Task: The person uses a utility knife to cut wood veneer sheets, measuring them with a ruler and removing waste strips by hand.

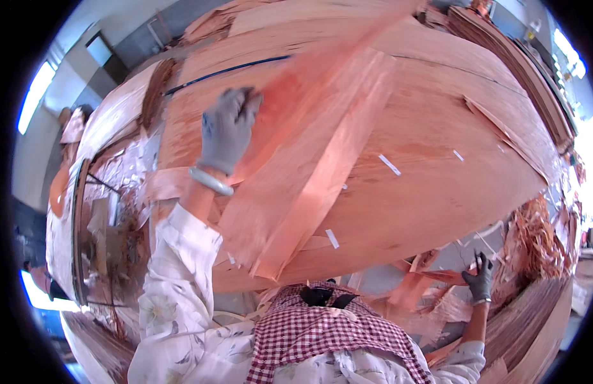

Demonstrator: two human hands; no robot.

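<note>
My left hand (229, 128), in a grey glove, is raised over the work surface. Its fingers are closed on the edge of a reddish wood veneer strip (293, 105), which slants up and away to the right and is blurred by motion. Beneath it, a large veneer sheet (450, 134) covers the surface, with narrower veneer pieces (328, 173) lying diagonally on top. Low on the right, my right hand (479, 281), also gloved, has its thumb and fingers apart. It is beside torn veneer scraps (415, 288), below the sheet's near edge.
Small white tape pieces (390, 164) dot the sheet. A dark blue rod (226, 73) lies across the far left. Veneer stacks (524, 70) stand at the far right, and a heap of shredded veneer (536, 237) is nearer. A curled veneer piece (504, 137) rests on the right side.
</note>
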